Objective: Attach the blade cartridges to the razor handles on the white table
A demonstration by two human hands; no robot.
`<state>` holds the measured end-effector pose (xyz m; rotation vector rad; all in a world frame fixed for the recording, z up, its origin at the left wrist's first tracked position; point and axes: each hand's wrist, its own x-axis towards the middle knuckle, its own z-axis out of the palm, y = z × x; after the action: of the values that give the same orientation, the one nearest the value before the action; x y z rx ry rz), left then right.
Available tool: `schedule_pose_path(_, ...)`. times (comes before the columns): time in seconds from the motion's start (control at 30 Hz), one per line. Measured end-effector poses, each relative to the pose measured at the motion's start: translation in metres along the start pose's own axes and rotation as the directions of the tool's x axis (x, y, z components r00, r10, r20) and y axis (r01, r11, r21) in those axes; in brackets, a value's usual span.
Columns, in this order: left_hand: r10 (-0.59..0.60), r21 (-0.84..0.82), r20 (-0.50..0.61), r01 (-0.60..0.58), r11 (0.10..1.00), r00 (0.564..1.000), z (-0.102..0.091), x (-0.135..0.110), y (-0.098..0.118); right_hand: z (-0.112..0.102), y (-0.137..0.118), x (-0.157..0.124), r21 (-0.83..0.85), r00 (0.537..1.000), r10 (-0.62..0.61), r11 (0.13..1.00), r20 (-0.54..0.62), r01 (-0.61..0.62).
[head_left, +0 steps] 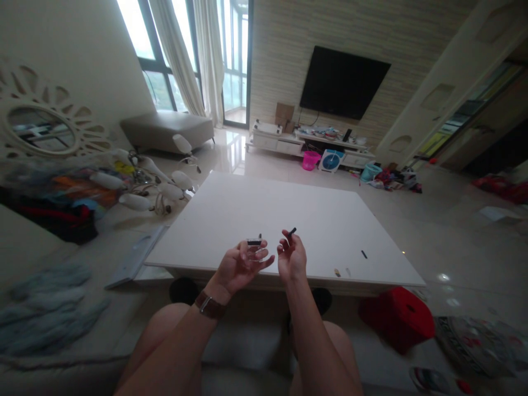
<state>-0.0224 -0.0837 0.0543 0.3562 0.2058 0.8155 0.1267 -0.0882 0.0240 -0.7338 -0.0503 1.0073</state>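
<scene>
I have the small clear object with a black band up over the worktop, gripped by the fingers of the left hand. I judge it could slip and drop, since it looks smooth and the fingertips seem to bear it. The black stick might fall too: the fingers of the right hand pinch it near one end. The clear object sits among the left fingers, near the right ones but apart. Beyond, to the right, I see a dark strip and a brownish scrap lying loose.
</scene>
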Motion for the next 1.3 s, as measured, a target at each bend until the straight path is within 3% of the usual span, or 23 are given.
schedule_pose_path(1.3, 0.023, 0.035, -0.07, -0.02, 0.999, 0.997, -0.0051, 0.0015, -0.0026, 0.0002, 0.0001, 0.0011, -0.028, 1.0, -0.004, 1.0, 0.016, 0.005)
